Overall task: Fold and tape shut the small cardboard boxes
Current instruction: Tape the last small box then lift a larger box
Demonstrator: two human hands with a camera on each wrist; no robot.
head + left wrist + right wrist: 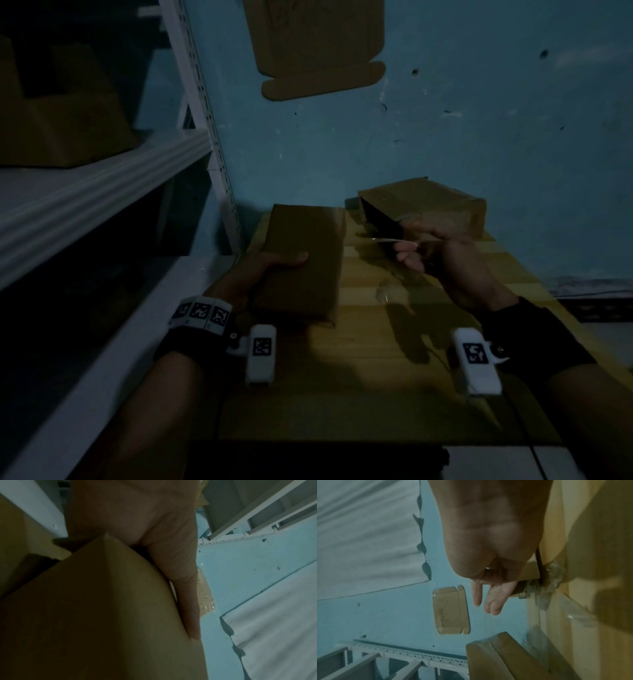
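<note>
A dim room, seen from above a yellow wooden worktop (376, 359). Nearest are two forearms with tagged wrist cameras. The left hand (270, 270) grips a closed brown cardboard box (305, 260), thumb lying flat across its top, and holds it tilted at the left part of the worktop. To the right, the right hand (442, 253) is curled around something dark with a thin glinting strip stretched from it, likely clear tape (387, 240); the light is too low to be sure. In the right wrist view three fingers (494, 601) hang straight while the thumb side is hidden. Farther back, a second box (442, 209) lies with its dark open end facing the hands. Behind it is a blue wall (479, 120) with a flattened cardboard cutout (318, 51) stuck on it, and white metal shelving (102, 178) stands at the left.

This looks like the taping step: the next move probably calls for laying the strip across the held box's seam and pressing it down. The seam itself, any tape roll and the box's underside are hidden.
</note>
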